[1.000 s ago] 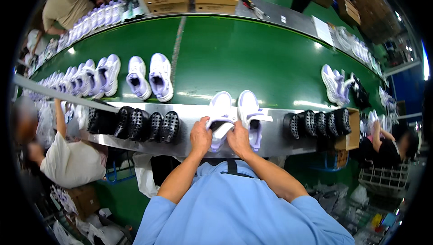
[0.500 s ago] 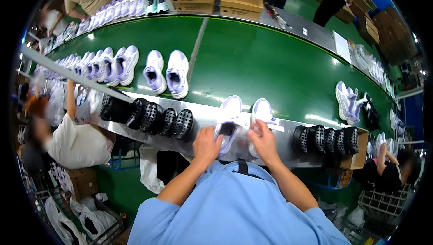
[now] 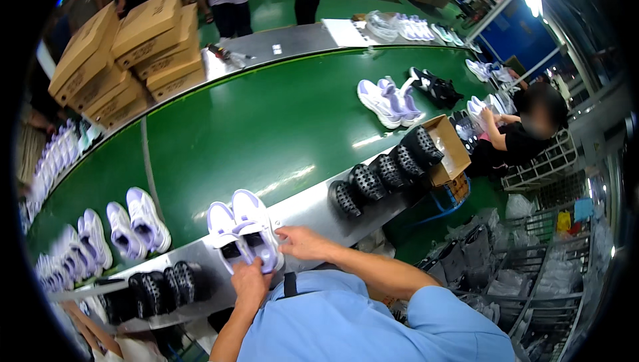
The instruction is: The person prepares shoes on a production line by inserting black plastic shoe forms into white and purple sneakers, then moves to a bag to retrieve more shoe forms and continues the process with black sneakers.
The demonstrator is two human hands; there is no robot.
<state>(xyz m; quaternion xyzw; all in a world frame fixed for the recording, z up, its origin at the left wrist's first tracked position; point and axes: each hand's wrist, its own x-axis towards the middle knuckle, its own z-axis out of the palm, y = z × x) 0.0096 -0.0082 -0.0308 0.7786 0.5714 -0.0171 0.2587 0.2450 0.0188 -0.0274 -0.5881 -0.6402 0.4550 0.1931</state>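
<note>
Two white-and-lilac sneakers stand side by side, touching, on the metal ledge in front of me, toes pointing away: a left sneaker (image 3: 220, 218) and a right sneaker (image 3: 249, 205). My left hand (image 3: 251, 282) is closed at their heel ends, with the fingertips by the shoe openings. At the outer side of the right sneaker, my right hand (image 3: 303, 242) has its fingers bent against the sole edge. Its palm side is partly hidden. Beyond the shoes runs a green belt (image 3: 266, 129), bordered on my side by the metal ledge (image 3: 313, 225).
Black studded shoe-shaped pieces (image 3: 366, 182) line the ledge on the right, beside an open carton (image 3: 447, 152). More lilac sneakers (image 3: 388, 103) and black shoes (image 3: 436, 87) sit on the belt. Stacked boxes (image 3: 150, 45) stand far left. A seated person (image 3: 526, 129) works at right.
The view has turned right. The two sneakers, apart before, now stand together. My left hand has moved to their heels, and my right hand has shifted to the right sneaker's outer side.
</note>
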